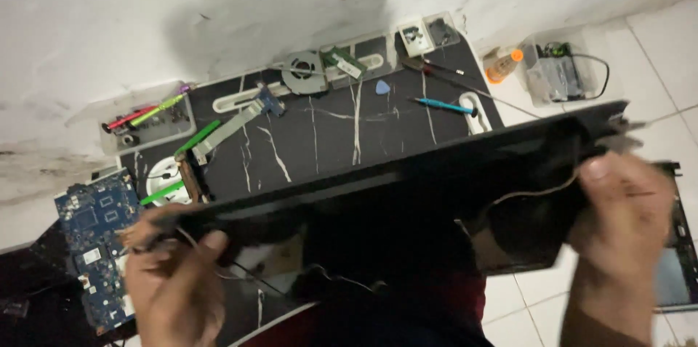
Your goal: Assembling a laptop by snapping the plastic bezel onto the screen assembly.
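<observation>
White floor holds a dark mat (320,136); left hand (171,281) and right hand (625,209) fingers grip the black laptop panel (407,194) at both ends, keeping it level.

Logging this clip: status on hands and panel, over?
Left hand and right hand grip opposite ends of black panel, held above dark mat. Thin wires trail from it. Blue circuit board lies left.
</observation>
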